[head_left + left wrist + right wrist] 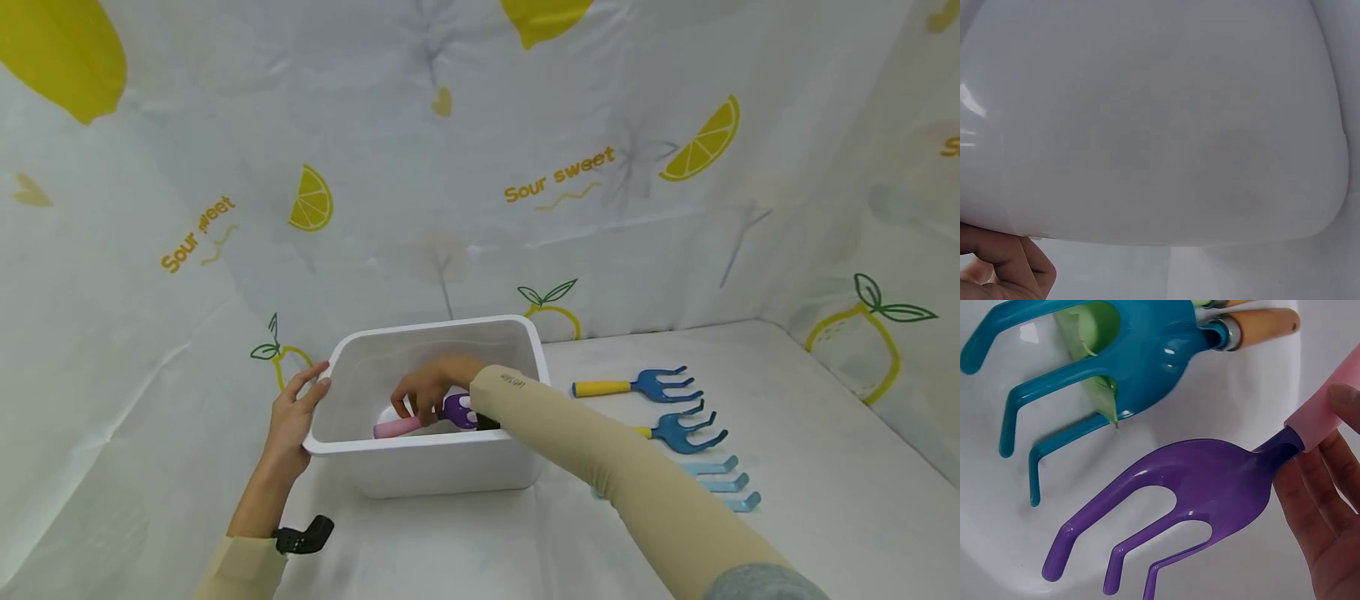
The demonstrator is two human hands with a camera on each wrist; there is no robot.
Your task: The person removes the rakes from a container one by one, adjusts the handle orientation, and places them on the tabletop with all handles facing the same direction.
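Note:
A white plastic bin [442,467] stands on the covered table. My left hand [291,421] grips its left rim; in the left wrist view curled fingers [1022,262] show at the edge of the bin's wall. Inside the bin, my right hand [431,387] holds a purple hand rake [1210,481] by its pink handle [1322,415], thumb on one side and fingers on the other. Beside it in the right wrist view lies a teal hand rake [1154,356] with a wooden handle, over a light green tool [1088,337] that is partly hidden.
Right of the bin lie two blue hand rakes [660,385] [678,433] with yellow handles. A light blue rake [731,483] nearer me is partly behind my right sleeve [600,450]. A lemon-printed sheet [420,250] hangs behind the bin.

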